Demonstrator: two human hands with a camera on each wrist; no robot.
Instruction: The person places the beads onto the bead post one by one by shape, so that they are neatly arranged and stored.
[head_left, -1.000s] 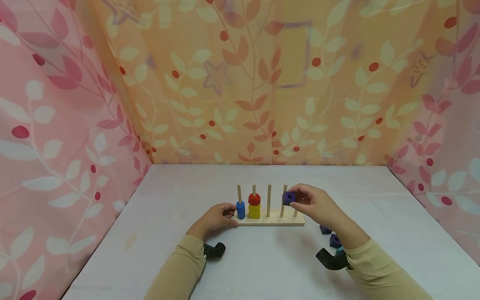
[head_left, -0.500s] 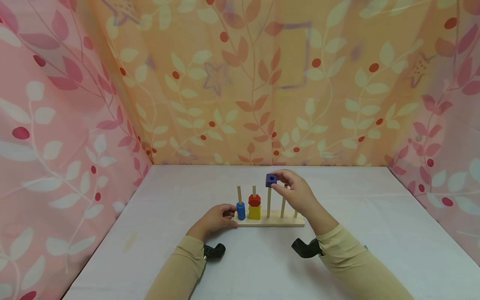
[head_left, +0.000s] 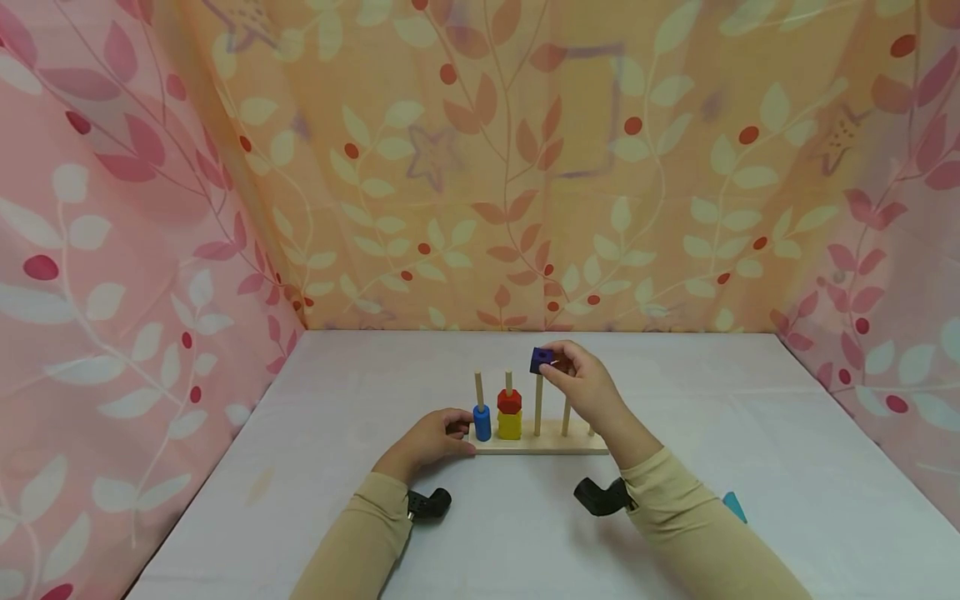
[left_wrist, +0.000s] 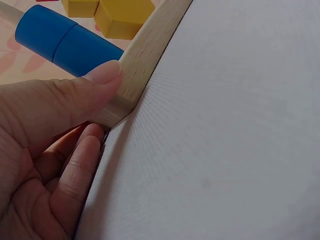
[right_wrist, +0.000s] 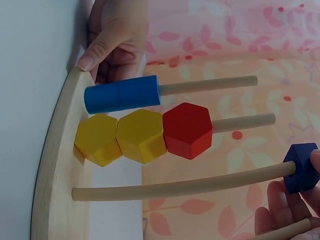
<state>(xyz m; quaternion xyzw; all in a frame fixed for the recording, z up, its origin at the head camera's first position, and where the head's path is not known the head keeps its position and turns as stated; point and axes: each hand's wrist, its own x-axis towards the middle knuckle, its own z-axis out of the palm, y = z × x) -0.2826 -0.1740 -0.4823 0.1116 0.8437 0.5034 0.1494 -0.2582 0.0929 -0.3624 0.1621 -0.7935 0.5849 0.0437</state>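
Observation:
At the left end of a wooden peg stand (head_left: pixel 551 445), my left hand (head_left: pixel 429 439) grips the base; in the left wrist view its thumb (left_wrist: pixel 104 75) lies on the wood, fingers curled beside the end. My right hand (head_left: pixel 588 383) pinches a purple block (head_left: pixel 541 360) with a hole through it, right at the tip of the third peg (right_wrist: pixel 185 186). Two blue cylinders (right_wrist: pixel 121 94) sit on the first peg. The second peg carries two yellow hexagonal blocks (right_wrist: pixel 141 136) with a red one (right_wrist: pixel 187 131) above. My right hand and forearm partly cover the last two pegs.
A teal piece (head_left: pixel 734 507) lies on the white tabletop (head_left: pixel 375 358), partly behind the right sleeve. Black wrist-camera mounts (head_left: pixel 430 503) stick out inward from both wrists. Floral cloth (head_left: pixel 480 167) hangs behind the table and along both sides.
My right hand has carried the purple block left and up to the third peg's tip, then shifted only slightly. The right forearm now hides the purple pieces on the table. My left hand stays put.

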